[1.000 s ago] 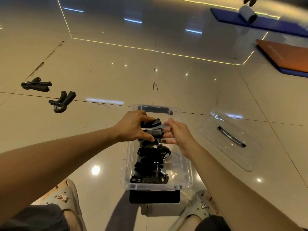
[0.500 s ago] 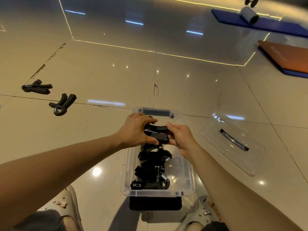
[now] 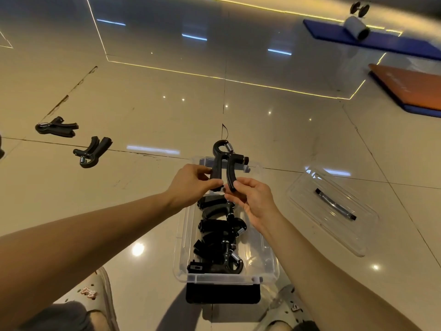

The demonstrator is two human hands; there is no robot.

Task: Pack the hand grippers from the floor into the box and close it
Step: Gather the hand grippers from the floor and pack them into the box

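Glossy beige tile makes up the floor [image 3: 274, 139], crossed by dark grout lines and a thin glowing yellow strip, with ceiling lights mirrored in it as small white dots and pale bars. A clear plastic box [image 3: 181, 247] stands on it between the person's two sandalled feet, with a row of black hand grippers [image 3: 219, 237] lying inside. Above the box's far end one more hand gripper [image 3: 226, 163] is held upright, spring loop uppermost; the left hand [image 3: 191, 185] pinches the tip of its left handle and the right hand [image 3: 253, 199] pinches the tip of its right handle. The clear lid [image 3: 310, 199] lies on the floor just right of the box. Two loose grippers [image 3: 57, 127] [image 3: 92, 151] rest on the tiles well to the left. Toward the far right corner lie a blue mat [image 3: 381, 41], carrying a pale roll [image 3: 357, 27], and an orange mat [image 3: 410, 89].
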